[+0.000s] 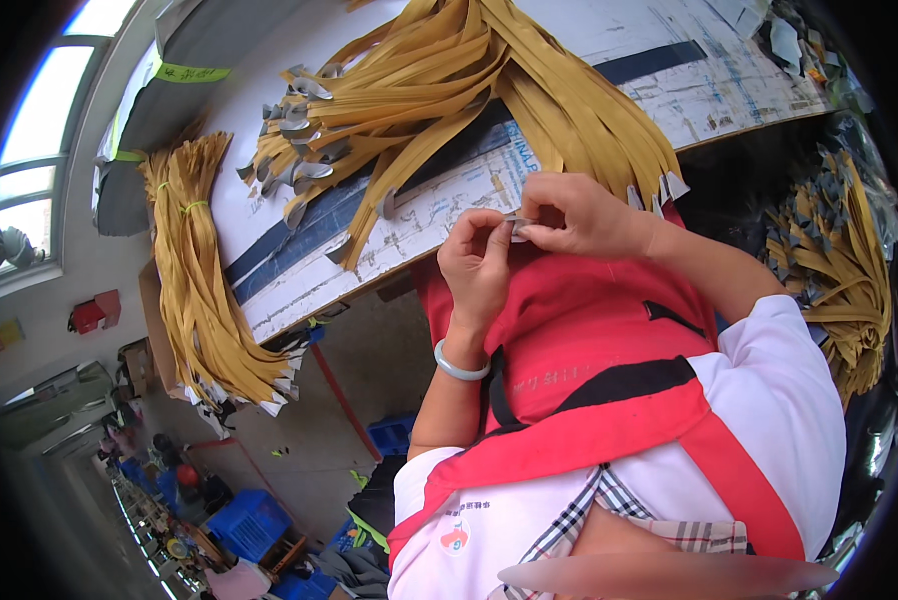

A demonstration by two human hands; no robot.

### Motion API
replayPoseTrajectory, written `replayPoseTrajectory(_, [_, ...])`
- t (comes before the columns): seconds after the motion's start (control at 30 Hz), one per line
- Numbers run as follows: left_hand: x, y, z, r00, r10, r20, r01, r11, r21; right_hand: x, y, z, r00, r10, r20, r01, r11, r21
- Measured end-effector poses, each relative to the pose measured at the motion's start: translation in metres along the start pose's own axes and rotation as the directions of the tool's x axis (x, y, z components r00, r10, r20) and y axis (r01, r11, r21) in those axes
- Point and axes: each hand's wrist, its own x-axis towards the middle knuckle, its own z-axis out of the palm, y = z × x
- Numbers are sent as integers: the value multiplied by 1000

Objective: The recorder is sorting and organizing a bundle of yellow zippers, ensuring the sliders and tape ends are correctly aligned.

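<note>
Just beyond my red apron, my left hand (pixel 476 262) and my right hand (pixel 584 218) meet at the table's near edge. Both are closed, thumbs and forefingers pinching a small grey piece (pixel 516 228) between them. Fingers cover most of that piece, so I cannot tell whether it joins a strip. Right beyond the hands, long mustard-yellow fabric strips (pixel 399 88) with curled grey ends fan out to the left. More of these strips (pixel 594 125) run down toward my right forearm, their pale tips beside my wrist.
The worn white table (pixel 669 105) carries dark blue bands. A tied bundle of yellow strips (pixel 194 270) hangs over its left end. Another strip bundle (pixel 839 260) hangs at the right. Blue crates (pixel 249 525) stand on the floor at lower left.
</note>
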Motion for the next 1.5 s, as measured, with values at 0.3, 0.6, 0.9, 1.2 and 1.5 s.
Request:
replayPoseTrajectory(0.3, [3,-5,-2,987,159,-19,-156,982,110,2,26,25,934,-129,-332,80,984,-158])
replayPoseTrajectory(0.6, [14,4,-25,979,76,188,-81,996,22,-10,10,15,922,367,-121,-232,776,587])
replayPoseTrajectory(0.9, [1,5,-3,930,289,226,-363,820,443,-18,14,15,955,256,-147,-175,892,417])
replayPoseTrajectory(1.2, [30,58,-127,676,318,-665,-283,945,164,-47,39,-50,854,303,-422,-274,953,129])
replayPoseTrajectory(1.5, [-7,-27,-42,1000,0,-19,4,976,217,-76,65,16,949,267,169,-7,554,-833])
